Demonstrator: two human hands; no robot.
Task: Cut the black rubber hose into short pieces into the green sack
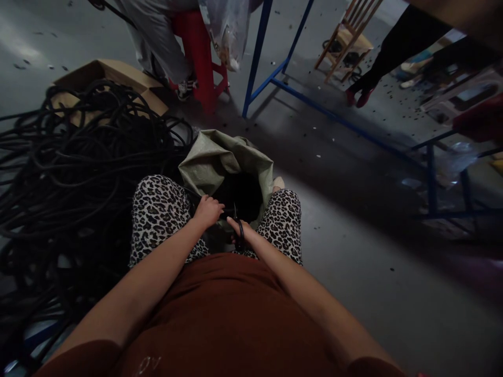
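My right hand [244, 230] is closed round the black handles of a pair of scissors [239, 236]; the thin blades point up and away from me, over the dark mouth of a sack. The greenish woven sack [208, 157] stands between my knees with its rim folded outward. Just left of the scissors is my left hand [209, 211], fingers bent and pressed together near the sack's near edge. Something dark may be at its fingertips, but I cannot make it out. Deep shadow hides what lies inside the sack.
A large tangled heap of black hoses or cables [90, 152] spreads on my left, partly over an open cardboard box [153, 99]. Ahead are a red stool [200, 63] with a seated person, a blue metal frame [291, 91] and a wooden chair [346, 39]. Small scraps dot the floor.
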